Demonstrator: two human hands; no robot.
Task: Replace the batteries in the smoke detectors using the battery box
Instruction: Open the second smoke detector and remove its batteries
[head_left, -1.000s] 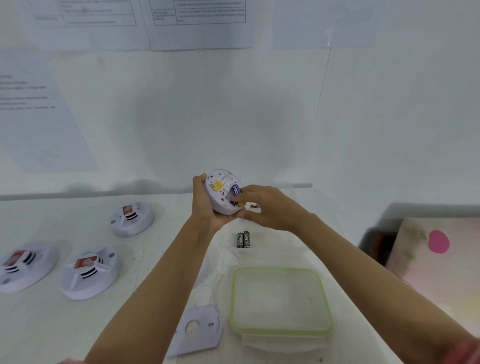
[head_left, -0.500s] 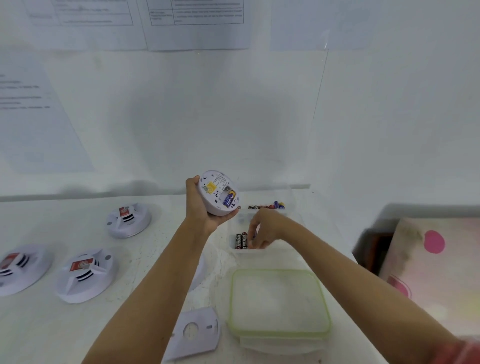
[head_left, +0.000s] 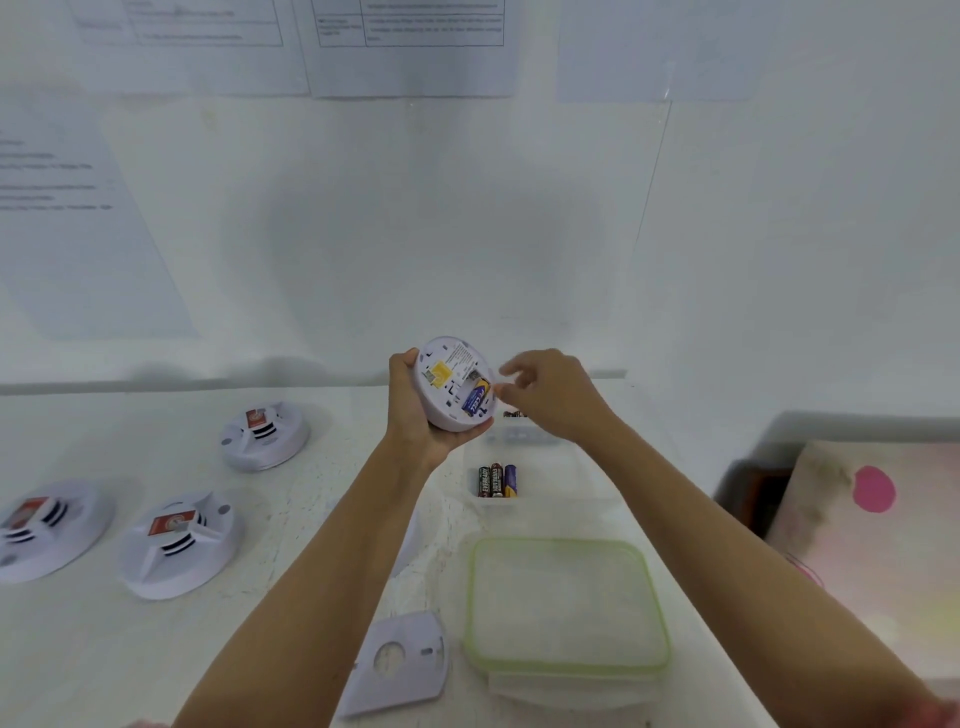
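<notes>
My left hand (head_left: 413, 410) holds a round white smoke detector (head_left: 448, 371) up above the table, its back turned to me. A blue and gold battery (head_left: 477, 397) sits in its open compartment, with an empty slot beside it. My right hand (head_left: 553, 395) hovers just right of the detector, fingers apart and holding nothing. Below it lies the clear battery box (head_left: 519, 437). Three loose batteries (head_left: 496, 480) lie in its near corner, and more batteries (head_left: 514, 414) show at its far end.
Three white smoke detectors lie face up at the left (head_left: 265, 434), (head_left: 179, 543), (head_left: 41, 525). A white mounting plate (head_left: 397, 660) and the green-rimmed box lid (head_left: 566, 603) lie near me. A pale board with a pink dot (head_left: 875, 491) stands at the right; the wall is close behind.
My right hand left the detector, dipped into the battery box, where a purple battery now lies beside the two black ones, and rose back next to the detector.
</notes>
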